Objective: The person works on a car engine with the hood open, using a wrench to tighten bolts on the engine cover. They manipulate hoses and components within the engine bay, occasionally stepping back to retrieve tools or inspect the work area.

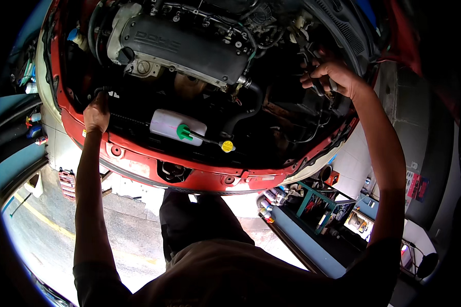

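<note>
My right hand (338, 78) is raised over the right side of the engine bay, its fingers round the handles of what look like pliers (308, 51). Their far end reaches toward hoses and fittings at the back right, where shadow hides the jaws' contact. At the front left of the bay, my left hand (96, 113) is closed just above the red front panel (130, 153); what its fingers grip is too dark to make out. Between my hands lies the engine with its black cover (176, 48). Nearer me sits a white coolant reservoir (164, 125) with a green cap (183, 132).
A yellow radiator cap (227, 146) is just right of the reservoir, and a black hose (251, 105) curves behind it. A blue-capped filler (74, 36) stands at the left. On the floor lies a red tool case (67, 184). A green metal stand (312, 207) is at right.
</note>
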### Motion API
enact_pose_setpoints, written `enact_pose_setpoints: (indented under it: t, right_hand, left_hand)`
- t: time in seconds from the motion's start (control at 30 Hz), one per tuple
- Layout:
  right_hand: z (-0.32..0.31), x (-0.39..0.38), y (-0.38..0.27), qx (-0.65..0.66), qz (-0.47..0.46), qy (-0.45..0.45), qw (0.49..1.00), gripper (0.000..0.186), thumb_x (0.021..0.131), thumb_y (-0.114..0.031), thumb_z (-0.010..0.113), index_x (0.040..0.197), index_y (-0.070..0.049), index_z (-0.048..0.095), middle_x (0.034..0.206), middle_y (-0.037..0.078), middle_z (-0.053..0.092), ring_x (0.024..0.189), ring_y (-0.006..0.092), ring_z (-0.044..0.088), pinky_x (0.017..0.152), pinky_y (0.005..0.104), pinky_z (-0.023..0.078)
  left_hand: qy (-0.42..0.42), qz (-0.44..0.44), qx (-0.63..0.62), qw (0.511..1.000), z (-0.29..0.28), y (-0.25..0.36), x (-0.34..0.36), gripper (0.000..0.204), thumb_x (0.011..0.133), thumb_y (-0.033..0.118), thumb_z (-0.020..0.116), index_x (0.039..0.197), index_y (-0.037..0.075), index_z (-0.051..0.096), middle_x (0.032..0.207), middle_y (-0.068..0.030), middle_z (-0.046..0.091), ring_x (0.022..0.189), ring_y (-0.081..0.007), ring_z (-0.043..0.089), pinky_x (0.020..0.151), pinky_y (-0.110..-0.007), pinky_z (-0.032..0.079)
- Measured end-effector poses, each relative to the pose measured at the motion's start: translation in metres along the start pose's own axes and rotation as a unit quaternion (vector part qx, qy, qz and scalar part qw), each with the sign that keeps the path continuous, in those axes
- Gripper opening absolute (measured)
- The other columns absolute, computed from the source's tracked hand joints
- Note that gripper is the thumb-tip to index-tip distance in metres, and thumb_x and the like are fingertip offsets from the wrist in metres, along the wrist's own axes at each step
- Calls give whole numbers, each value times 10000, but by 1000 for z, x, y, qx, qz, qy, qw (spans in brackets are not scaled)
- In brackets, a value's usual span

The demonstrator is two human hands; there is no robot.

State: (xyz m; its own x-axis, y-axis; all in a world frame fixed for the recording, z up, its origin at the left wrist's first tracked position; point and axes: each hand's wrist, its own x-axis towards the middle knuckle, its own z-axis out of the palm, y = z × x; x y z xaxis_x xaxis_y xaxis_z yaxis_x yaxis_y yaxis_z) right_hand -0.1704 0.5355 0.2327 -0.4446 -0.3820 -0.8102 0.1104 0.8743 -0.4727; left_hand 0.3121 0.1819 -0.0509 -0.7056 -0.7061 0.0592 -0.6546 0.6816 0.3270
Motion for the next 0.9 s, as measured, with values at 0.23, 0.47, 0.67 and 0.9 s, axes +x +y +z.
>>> enact_pose_setpoints:
  t: [0.23, 0.47, 0.67, 0.9]
  right_hand:
    - [-30, 94, -5, -695, -104, 170, 691, 896, 730, 77, 667, 1536, -192, 383, 1413, 194, 474, 1236, 367, 536, 959, 440, 525]
    - [-19, 141, -29, -835, -72, 191, 512, 907, 768, -2, 727, 1551, -289, 367, 1490, 139, 419, 1338, 371, 441, 1080, 473, 443]
    - [-6, 158, -39, -812, -1, 171, 557, 882, 835, 14, 685, 1581, -247, 295, 1547, 156, 382, 1337, 394, 474, 1102, 478, 442]
    - [4, 157, -46, -821, -30, 138, 553, 851, 863, -15, 678, 1586, -161, 253, 1624, 149, 257, 1491, 371, 262, 1139, 475, 430]
  left_hand:
    - [47, 14, -13, 999, 2, 6, 0, 150, 1004, 213, 485, 1012, 102, 587, 904, -145, 700, 841, -381, 669, 698, -473, 536]
    - [62, 15, -22, 998, 0, 4, -1, 145, 1007, 208, 498, 1001, 100, 594, 893, -133, 696, 822, -372, 667, 677, -461, 535]
    - [47, 8, -22, 999, -3, 5, -2, 130, 1007, 198, 506, 990, 97, 585, 878, -131, 689, 805, -368, 664, 652, -458, 527]
    - [33, -3, -11, 999, -5, 6, -1, 130, 1003, 180, 511, 1023, 92, 603, 891, -132, 696, 810, -358, 674, 660, -444, 536]
